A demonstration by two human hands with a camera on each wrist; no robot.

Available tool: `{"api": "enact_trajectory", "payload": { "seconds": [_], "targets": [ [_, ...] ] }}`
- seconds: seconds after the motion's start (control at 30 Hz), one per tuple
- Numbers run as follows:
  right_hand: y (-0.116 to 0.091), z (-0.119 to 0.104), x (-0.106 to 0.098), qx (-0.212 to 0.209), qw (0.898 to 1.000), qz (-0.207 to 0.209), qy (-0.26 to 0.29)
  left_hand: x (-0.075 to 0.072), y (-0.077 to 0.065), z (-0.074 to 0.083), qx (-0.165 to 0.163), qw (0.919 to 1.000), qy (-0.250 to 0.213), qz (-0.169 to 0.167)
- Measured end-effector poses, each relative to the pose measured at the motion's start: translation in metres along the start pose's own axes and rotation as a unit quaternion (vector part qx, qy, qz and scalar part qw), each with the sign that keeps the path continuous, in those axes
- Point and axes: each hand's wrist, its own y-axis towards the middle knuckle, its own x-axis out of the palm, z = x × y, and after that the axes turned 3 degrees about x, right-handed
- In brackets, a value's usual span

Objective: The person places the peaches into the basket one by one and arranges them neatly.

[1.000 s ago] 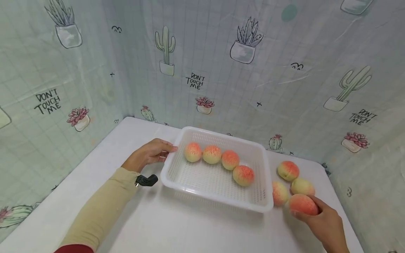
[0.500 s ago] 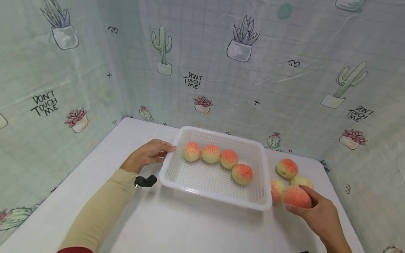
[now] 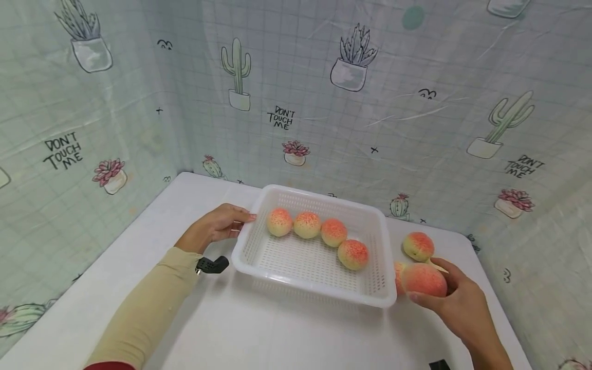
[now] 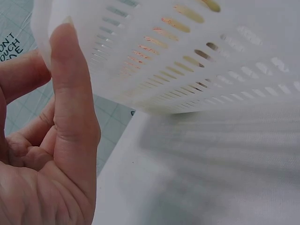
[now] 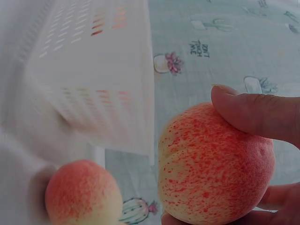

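My left hand (image 3: 217, 223) grips the left rim of a white plastic basket (image 3: 314, 290), thumb against the rim as the left wrist view shows. Several red-and-yellow peaches (image 3: 307, 225) lie inside the basket in a bent row. To the right of the basket, my right hand (image 3: 467, 303) holds a peach (image 3: 424, 280) between thumb and fingers. In the right wrist view the held peach (image 5: 215, 164) is close to the camera, with the thumb (image 5: 258, 115) on it. Another peach (image 3: 399, 277) is partly hidden behind the held one.
A loose peach (image 3: 418, 246) lies on the white table (image 3: 287, 336) at the back right. A yellowish peach (image 3: 437, 263) is mostly covered by the right hand. Patterned cloth walls (image 3: 194, 113) enclose the table at the back and sides.
My right hand has moved the held peach left and slightly away from me, closer to the basket. The left hand keeps its place on the rim.
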Motion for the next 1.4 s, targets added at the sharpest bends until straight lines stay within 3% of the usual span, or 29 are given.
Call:
{"api": "enact_trajectory", "payload": {
  "seconds": [0.57, 1.4],
  "targets": [
    [-0.011, -0.026, 0.016, -0.105, 0.994, -0.009, -0.008, -0.002, -0.002, 0.0, 0.002, 0.9999, -0.01, 0.003],
    [-0.009, -0.057, 0.036, -0.188, 0.98, -0.056, 0.011, 0.001, -0.003, 0.0, -0.007, 0.9999, -0.01, 0.004]
  ]
}}
